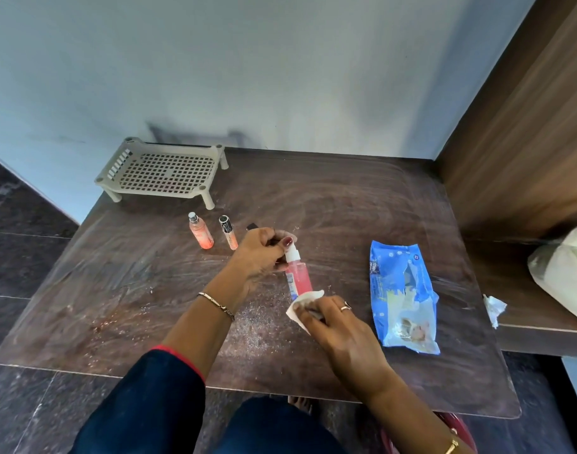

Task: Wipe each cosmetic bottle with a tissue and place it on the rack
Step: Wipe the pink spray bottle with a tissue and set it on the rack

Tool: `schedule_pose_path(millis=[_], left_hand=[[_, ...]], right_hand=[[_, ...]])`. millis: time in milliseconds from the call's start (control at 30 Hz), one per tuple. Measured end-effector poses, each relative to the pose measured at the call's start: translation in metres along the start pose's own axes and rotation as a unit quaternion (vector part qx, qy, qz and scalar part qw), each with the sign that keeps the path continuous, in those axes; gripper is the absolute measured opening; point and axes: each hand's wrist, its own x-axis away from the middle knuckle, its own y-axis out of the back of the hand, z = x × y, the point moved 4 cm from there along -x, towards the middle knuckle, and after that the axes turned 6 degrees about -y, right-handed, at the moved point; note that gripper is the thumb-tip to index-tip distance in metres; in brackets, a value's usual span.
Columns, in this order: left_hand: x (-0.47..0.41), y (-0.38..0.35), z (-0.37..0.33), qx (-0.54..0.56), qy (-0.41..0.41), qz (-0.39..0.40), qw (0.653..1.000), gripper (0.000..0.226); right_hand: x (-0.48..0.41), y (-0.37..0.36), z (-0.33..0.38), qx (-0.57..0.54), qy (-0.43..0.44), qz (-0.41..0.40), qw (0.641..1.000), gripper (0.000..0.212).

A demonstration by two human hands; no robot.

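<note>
Head view, looking down on a dark brown table (116,290) whose top is scuffed and dusty. At the upper left of the frame a beige plastic rack (162,170) with a grid floor stands on short legs at the table's far edge, against the pale wall.

Just below and right of it, 2 small bottles stand upright and near each other: a peach-coloured one with a silver cap (201,231) and a slimmer tube with a patterned dark cap (228,233). A small black object (251,227) peeks out behind the left hand; what it is cannot be told.

In the centre, the left hand (259,257), with a thin bracelet (216,304) at the wrist, has its fingers curled round the white pump top of a pink spray bottle (298,276). The bottle points its top toward the upper frame and is well apart from the rack. Whether it touches the table cannot be told.

At its lower end the right hand (339,329), wearing a ring (345,308), pinches a white tissue (301,311) wrapped against the bottle's base.

Right of the hands a blue wipes pack (405,296) lies flat with its top torn open. Further right, on a lower wooden ledge (526,335), sits a crumpled tissue scrap (493,308), and a pale bag (565,273) shows at the right edge.
</note>
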Motion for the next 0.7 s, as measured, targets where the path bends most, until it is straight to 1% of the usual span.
schedule_pose_path(millis=[67, 100, 133, 167, 200, 267, 333, 433, 500, 600, 633, 700], left_hand=[[0.000, 0.001, 0.003, 0.010, 0.005, 0.002, 1.000, 0.015], [0.001, 0.002, 0.004, 0.012, 0.007, 0.008, 1.000, 0.014], [0.001, 0.002, 0.006, 0.011, 0.008, 0.019, 1.000, 0.013], [0.001, 0.002, 0.008, 0.012, 0.009, 0.035, 0.999, 0.012], [0.001, 0.001, 0.010, 0.017, 0.009, 0.051, 0.999, 0.012], [0.001, -0.001, 0.013, 0.039, 0.003, 0.075, 0.996, 0.013], [0.000, -0.001, 0.019, 0.058, -0.004, 0.087, 0.994, 0.014], [-0.002, -0.002, 0.032, 0.077, -0.006, 0.101, 0.992, 0.015], [-0.004, -0.002, 0.043, 0.096, -0.009, 0.098, 0.990, 0.016], [-0.009, 0.003, 0.056, 0.099, -0.031, 0.094, 0.990, 0.018], [-0.010, 0.005, 0.060, 0.097, -0.038, 0.099, 0.990, 0.019], [-0.013, 0.009, 0.070, 0.103, -0.047, 0.114, 0.987, 0.020]], right_hand=[[0.000, 0.004, 0.003, -0.027, -0.004, 0.026, 0.999, 0.025], [-0.003, 0.003, 0.004, -0.021, 0.014, 0.009, 1.000, 0.023], [-0.008, 0.003, 0.004, -0.015, 0.016, -0.027, 0.999, 0.022], [-0.016, 0.005, 0.002, -0.036, 0.001, -0.046, 0.998, 0.021], [-0.024, 0.006, -0.002, -0.092, -0.043, -0.046, 0.994, 0.022], [-0.038, 0.003, -0.009, -0.092, -0.070, -0.068, 0.991, 0.035], [-0.043, -0.005, -0.016, -0.099, -0.067, -0.095, 0.988, 0.036], [-0.028, -0.015, -0.021, -0.103, -0.051, -0.163, 0.980, 0.034], [-0.008, -0.032, -0.023, -0.082, -0.051, -0.161, 0.982, 0.032], [0.018, -0.060, -0.023, -0.068, -0.052, -0.098, 0.992, 0.037], [0.026, -0.067, -0.023, -0.059, -0.046, -0.096, 0.993, 0.040], [0.033, -0.074, -0.026, -0.071, -0.049, -0.138, 0.987, 0.041]])
